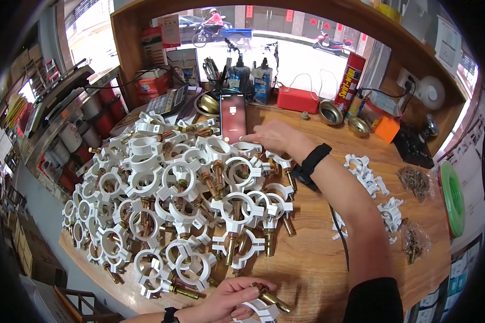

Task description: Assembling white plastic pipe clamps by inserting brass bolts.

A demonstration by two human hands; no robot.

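Note:
At the bottom edge, my left hand [226, 299] grips a white pipe clamp [265, 310] with a brass-coloured anchor bolt [275, 301] on it; part of the clamp is cut off by the picture's edge. My right hand [277, 134] reaches across the table to a smartphone [233, 114] propped upright with its screen lit. One finger stretches to the lower edge of that screen, and this hand holds nothing that I can see. Between and left of my hands spreads a large heap of white pipe clamps [144, 182], many with bolts attached.
Loose white clamp pieces [367, 175] and bags of small metal parts [415, 182] lie at the right. Metal bowls [330, 113], a red box [297, 99] and a spray can [350, 81] stand at the back. A dark cable [337, 218] crosses the table beneath my right arm.

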